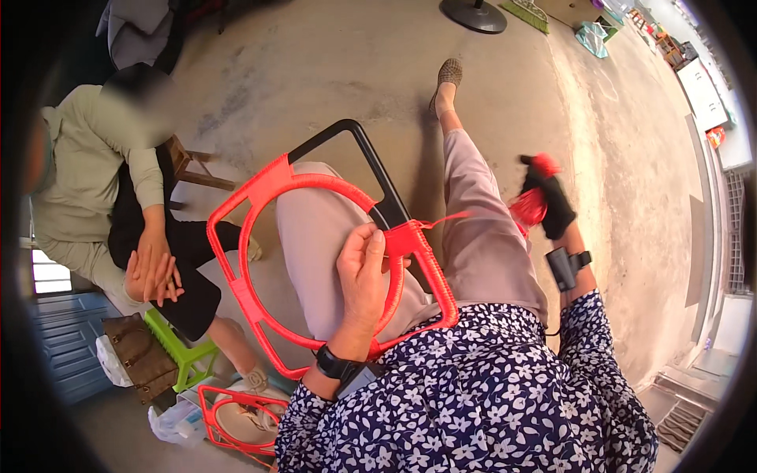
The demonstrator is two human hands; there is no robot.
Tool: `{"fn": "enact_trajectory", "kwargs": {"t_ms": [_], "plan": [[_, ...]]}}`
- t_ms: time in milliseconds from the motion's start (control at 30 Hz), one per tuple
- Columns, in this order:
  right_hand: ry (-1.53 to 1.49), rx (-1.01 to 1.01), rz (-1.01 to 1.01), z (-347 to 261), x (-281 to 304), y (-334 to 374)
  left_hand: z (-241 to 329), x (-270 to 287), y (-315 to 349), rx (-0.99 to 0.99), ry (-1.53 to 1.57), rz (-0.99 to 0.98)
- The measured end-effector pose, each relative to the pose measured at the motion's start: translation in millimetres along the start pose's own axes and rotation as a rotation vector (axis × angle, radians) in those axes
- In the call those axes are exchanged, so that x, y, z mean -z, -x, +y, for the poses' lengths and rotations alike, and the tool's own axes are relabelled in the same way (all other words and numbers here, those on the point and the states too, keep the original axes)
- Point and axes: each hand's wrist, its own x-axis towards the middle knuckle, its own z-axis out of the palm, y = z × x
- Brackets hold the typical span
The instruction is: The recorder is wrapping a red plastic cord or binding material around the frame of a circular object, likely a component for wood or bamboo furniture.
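Over my lap lies a square black frame with a round inner ring (245, 236), mostly wrapped in red cord. One corner of it, the far right one, is bare black. My left hand (363, 272) grips the frame where ring and side meet, thumb on top beside the wrapped part. A strand of red cord (443, 218) runs from there to the right. My right hand (557, 206), in a black glove, is raised out to the right, closed around a bundle of red cord (528, 207). More red shows at its fingertips.
A second red-wrapped frame (209, 414) lies at the lower left. Near it are a green plastic stool (183, 355), a brown bag (140, 359) and a seated person (87, 165) with hands folded. A wooden stool (183, 162) stands behind. A broom (526, 14) lies far off.
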Motion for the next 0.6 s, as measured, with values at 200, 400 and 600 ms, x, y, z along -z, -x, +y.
{"fn": "enact_trajectory", "kwargs": {"t_ms": [200, 400, 600], "plan": [[-0.041, -0.432, -0.64, 30, -113, 40, -4, -1, 7, 0.008, 0.066, 0.036], [-0.16, -0.296, -0.505, 24, -111, 37, -4, 2, 8, -0.022, 0.068, 0.042], [-0.687, -0.264, -0.361, 8, -126, 30, -1, 1, 6, 0.018, 0.063, 0.063]]}}
